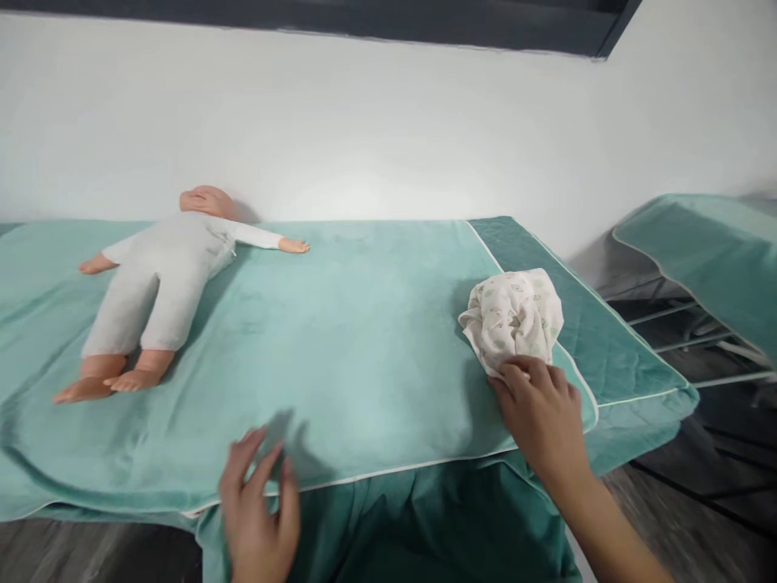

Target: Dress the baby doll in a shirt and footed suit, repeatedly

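Observation:
A crumpled white cloth with a small faint print lies bunched near the right end of the green-covered bed. My right hand grips its near edge, fingers closed on the fabric. Over the bed's front edge, my left hand is held with its fingers apart and nothing in them. A baby doll in a pale long-sleeved suit rests on its back at the left, arms spread and feet bare, well away from both hands.
A white wall stands right behind the bed, with a dark panel along the top. Dark green cloth hangs below the front edge. At right are a metal frame and another green-covered surface.

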### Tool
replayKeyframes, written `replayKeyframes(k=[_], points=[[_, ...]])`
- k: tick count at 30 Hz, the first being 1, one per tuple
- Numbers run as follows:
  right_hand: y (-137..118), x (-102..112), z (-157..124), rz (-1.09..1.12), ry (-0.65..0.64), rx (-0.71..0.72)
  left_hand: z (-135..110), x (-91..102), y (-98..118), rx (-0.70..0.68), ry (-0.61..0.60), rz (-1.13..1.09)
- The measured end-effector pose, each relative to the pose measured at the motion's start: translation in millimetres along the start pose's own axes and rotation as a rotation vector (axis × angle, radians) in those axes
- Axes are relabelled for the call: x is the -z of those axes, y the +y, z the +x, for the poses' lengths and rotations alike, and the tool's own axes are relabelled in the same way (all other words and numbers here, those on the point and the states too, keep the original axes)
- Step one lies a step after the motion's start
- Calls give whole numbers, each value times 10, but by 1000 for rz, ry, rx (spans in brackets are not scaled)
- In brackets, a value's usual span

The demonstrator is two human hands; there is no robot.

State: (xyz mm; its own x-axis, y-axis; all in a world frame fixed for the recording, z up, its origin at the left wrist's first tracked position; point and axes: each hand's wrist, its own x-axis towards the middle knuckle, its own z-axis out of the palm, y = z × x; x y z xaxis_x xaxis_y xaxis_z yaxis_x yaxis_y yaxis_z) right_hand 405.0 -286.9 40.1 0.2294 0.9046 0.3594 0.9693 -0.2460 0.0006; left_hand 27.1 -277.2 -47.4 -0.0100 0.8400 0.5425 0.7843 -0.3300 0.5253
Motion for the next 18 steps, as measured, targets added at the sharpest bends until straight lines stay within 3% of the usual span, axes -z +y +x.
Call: replayKeyframes(k=[2,5,9,14,18], points=[[60,57,125,66,23,-19,421,-285,345,-117,-87,-120],[157,187,418,397,38,-144,1011,-753,831,-180,-258,-304],[181,416,970,658,155,-252,1577,-1319,1274,-270,-509,-295],[-29,720,1625,802,100,-64,1877,-1654,1469,-321,-531,-213],[-323,915,1820,1026,81,42,1914,-1705,1403,-161,-502,-446]])
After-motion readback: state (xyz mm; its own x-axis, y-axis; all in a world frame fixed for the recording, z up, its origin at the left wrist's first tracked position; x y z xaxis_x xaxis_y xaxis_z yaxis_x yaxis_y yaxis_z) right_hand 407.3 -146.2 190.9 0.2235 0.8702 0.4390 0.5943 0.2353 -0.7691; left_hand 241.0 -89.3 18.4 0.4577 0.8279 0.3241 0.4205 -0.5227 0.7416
